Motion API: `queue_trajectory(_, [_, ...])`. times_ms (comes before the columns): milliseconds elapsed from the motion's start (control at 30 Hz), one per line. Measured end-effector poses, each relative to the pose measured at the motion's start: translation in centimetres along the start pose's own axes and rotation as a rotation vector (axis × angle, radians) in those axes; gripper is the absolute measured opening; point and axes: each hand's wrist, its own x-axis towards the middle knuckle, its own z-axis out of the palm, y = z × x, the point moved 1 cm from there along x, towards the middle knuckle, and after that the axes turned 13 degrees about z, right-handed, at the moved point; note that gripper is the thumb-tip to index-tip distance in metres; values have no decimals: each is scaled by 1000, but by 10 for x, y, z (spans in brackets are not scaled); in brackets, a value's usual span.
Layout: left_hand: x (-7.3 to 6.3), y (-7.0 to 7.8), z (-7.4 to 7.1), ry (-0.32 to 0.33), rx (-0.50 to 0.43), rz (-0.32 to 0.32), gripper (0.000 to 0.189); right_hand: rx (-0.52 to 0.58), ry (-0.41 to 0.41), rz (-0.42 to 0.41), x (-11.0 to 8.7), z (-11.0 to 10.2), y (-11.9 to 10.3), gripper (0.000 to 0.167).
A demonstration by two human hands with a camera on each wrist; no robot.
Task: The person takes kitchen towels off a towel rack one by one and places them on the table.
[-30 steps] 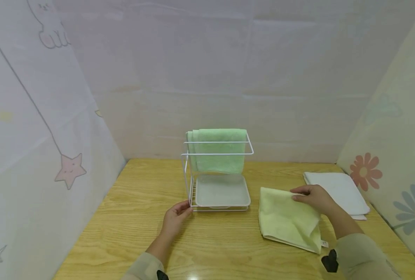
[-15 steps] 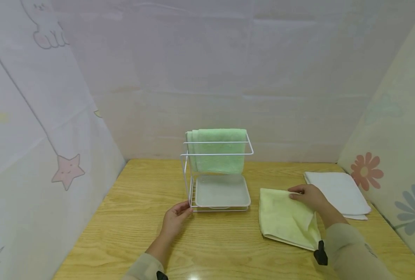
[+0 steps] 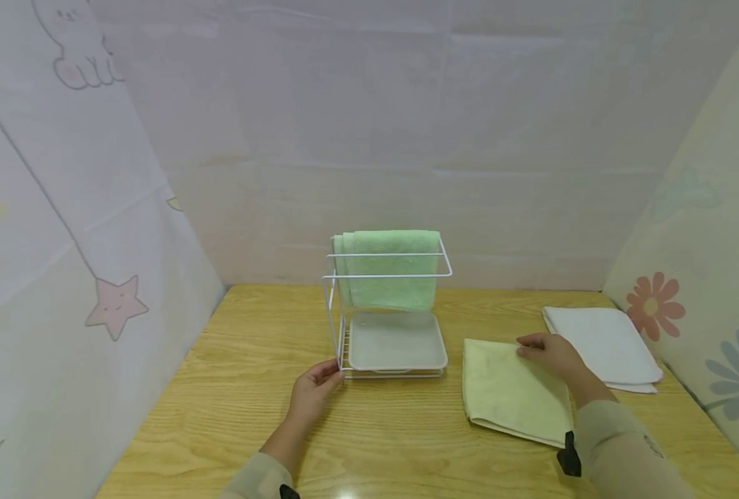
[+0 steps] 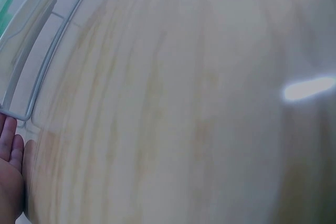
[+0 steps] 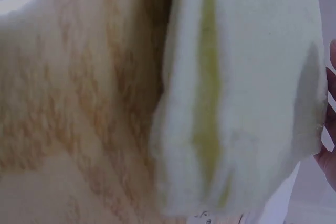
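At the front left corner of a white wire rack (image 3: 330, 312), my left hand (image 3: 310, 394) holds the frame between thumb and fingers. The left wrist view shows the fingers (image 4: 8, 139) right at that corner. A green towel (image 3: 394, 270) hangs over the rack's back bar, and a pale tray (image 3: 397, 339) sits on its base. To the right, a folded yellow towel (image 3: 513, 395) lies on the table. My right hand (image 3: 550, 355) pinches its far edge near the right corner. In the right wrist view the towel (image 5: 262, 77) shows its layered folded side, with fingers at its edge.
A folded white towel (image 3: 606, 343) lies at the back right of the wooden table (image 3: 270, 326), partly behind my right hand. Printed cloth walls (image 3: 382, 138) enclose the table at the back and both sides.
The yellow towel's right side, rumpled earlier, now lies flatter, and its tag is out of sight. My right forearm has shifted slightly left. The left hand and rack stay put.
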Motion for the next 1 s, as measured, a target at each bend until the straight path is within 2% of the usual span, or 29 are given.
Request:
queue_trajectory(167, [0,-2,1,-4,-5,0,35,32,-28,22,-8,6,5,57])
queue_trajectory(400, [-2,0,1,-15,12,-2,35,50,-63,9,-31,19,-5,77])
queue_trajectory(533, [-2,1,0,-16,0,4,36,-13,-15,11,-49,29,-16,80])
queue_trajectory(700, [-1,-1,0,-15,11,9,37,-181,82,34,-74,47,-30,81])
queue_trajectory(833, [0,-4,-1,-4,20,29,35,-213,54,75,-89,67,-36,89])
queue_trajectory(1000, [0,-5,-1,-5,20,39,36,-212,7,183,-103,83,-41,97])
